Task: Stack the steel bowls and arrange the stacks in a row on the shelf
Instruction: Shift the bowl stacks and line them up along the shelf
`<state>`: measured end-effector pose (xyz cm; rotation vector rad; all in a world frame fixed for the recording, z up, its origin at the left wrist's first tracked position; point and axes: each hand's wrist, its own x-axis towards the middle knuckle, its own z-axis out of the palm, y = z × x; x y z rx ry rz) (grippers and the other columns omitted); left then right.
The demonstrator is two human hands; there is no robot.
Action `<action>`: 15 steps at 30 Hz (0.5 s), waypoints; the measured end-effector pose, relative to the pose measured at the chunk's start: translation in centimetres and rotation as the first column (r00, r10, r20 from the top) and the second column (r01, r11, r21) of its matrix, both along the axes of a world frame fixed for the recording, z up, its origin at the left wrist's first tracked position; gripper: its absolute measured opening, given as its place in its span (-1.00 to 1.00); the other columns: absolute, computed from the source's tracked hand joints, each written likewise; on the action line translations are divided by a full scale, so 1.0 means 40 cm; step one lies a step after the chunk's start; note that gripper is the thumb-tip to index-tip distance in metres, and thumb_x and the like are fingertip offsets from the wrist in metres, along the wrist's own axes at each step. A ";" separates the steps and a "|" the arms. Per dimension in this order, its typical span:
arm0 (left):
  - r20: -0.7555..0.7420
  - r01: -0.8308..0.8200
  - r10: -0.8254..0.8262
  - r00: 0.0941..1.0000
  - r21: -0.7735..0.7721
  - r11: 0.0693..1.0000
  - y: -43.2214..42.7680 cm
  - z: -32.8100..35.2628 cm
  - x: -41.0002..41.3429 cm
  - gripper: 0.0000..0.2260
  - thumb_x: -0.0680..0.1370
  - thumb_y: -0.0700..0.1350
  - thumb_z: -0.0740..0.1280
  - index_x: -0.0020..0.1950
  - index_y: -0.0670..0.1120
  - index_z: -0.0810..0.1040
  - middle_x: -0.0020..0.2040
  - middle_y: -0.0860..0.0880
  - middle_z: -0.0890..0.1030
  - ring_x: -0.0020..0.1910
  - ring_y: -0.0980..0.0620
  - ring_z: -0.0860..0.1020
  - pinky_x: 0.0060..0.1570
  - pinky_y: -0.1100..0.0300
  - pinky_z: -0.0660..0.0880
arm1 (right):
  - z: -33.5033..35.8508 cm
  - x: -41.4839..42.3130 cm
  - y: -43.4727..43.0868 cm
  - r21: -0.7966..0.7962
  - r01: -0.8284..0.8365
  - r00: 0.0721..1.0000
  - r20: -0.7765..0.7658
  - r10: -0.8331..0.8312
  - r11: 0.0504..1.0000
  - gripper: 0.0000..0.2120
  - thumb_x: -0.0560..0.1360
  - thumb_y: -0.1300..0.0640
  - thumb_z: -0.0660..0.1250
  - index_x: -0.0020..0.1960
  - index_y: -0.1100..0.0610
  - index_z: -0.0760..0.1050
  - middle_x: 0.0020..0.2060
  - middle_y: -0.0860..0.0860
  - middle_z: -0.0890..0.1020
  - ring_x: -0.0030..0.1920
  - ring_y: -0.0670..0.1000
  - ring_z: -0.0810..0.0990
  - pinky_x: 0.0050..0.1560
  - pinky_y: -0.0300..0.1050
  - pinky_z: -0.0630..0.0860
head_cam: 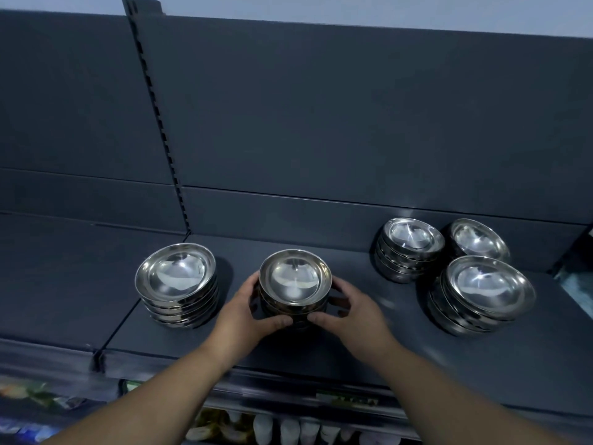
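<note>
Left hand (245, 311) and right hand (351, 308) both grip the middle stack (295, 284) of steel bowls from either side, thumbs at its near face. Stack stands on the dark shelf (321, 345). Left stack (178, 284) sits well apart; three stacks (449, 268) cluster at right, near the back panel (353, 123).

Head view, sole camera. Worn at head height, it faced forward and down onto the shelf (481, 364), near, within arm's reach. The wide-angle lens bowed the back panel (353, 123). The left hand (247, 313) and right hand (349, 311), arms rising from the bottom edge, flanked the middle bowl stack (295, 281) at frame centre.
</note>
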<state>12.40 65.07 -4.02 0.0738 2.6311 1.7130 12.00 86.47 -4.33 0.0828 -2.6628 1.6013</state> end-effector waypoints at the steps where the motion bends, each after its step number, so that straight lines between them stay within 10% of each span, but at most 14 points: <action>1: 0.001 0.000 0.000 1.000 -0.013 1.000 0.000 0.003 0.000 -0.16 0.27 -0.15 0.62 0.46 0.04 0.30 0.16 0.20 0.53 0.21 0.24 0.48 0.10 0.62 0.31 | 0.001 0.001 -0.001 0.000 0.004 1.000 -0.001 -0.004 1.000 -0.24 0.22 -0.04 0.62 0.37 -0.13 0.42 0.19 -0.16 0.60 0.18 -0.21 0.55 0.22 -0.15 0.52; 10: 0.040 -0.001 0.004 0.999 -0.066 0.998 -0.014 0.052 -0.006 0.09 0.19 0.08 0.63 0.57 0.05 0.07 0.49 0.04 0.33 0.43 0.11 0.32 0.43 0.15 0.26 | 0.016 0.017 0.012 0.092 0.057 0.996 0.058 -0.062 0.994 -0.13 0.23 -0.02 0.63 0.45 -0.03 0.33 0.29 -0.14 0.51 0.21 -0.12 0.52 0.24 -0.17 0.48; 15: -0.150 0.010 -0.045 0.988 -0.223 0.975 0.018 0.150 -0.026 -0.25 0.39 0.18 0.46 0.50 0.03 0.26 0.51 0.07 0.26 0.48 0.10 0.23 0.43 0.18 0.16 | 0.033 0.038 0.062 0.334 0.072 0.980 0.151 -0.129 0.940 -0.23 0.34 -0.05 0.55 0.46 0.06 0.32 0.36 0.01 0.47 0.29 0.01 0.50 0.28 -0.18 0.42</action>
